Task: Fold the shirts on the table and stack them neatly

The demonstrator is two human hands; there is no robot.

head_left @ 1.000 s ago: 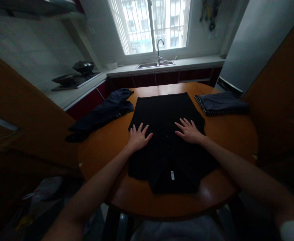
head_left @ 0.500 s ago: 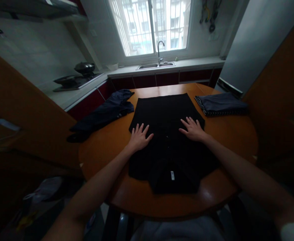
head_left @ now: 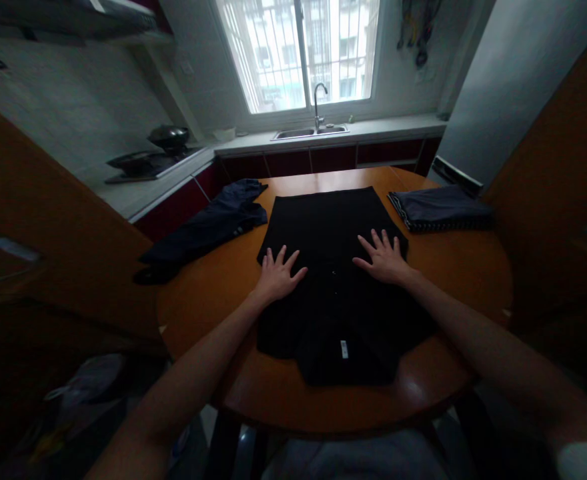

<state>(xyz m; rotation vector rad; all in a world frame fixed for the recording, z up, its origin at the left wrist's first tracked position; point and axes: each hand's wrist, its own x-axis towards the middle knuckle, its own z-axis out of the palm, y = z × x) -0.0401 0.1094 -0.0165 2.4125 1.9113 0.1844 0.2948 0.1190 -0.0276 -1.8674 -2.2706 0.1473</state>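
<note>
A black polo shirt (head_left: 323,223) lies spread out on the wooden table (head_left: 201,313), its collar and white label toward me and its hem toward the window. Small buttons show along the middle of its front. My left hand (head_left: 277,275) rests on the shirt's left side with the fingers spread. On the right side, my right hand (head_left: 382,259) lies flat on the cloth, fingers also apart. Neither hand grips the fabric.
Dark blue clothing (head_left: 208,223) lies crumpled on the table's left, partly over the edge. At the right sits a folded stack of dark clothes (head_left: 441,208). Behind are a sink (head_left: 296,133), a stove with pans (head_left: 168,137) and a fridge (head_left: 493,100).
My right hand has slid slightly outward and away from me on the shirt, and its fingers have spread a little wider. My left hand stays nearly where it was.
</note>
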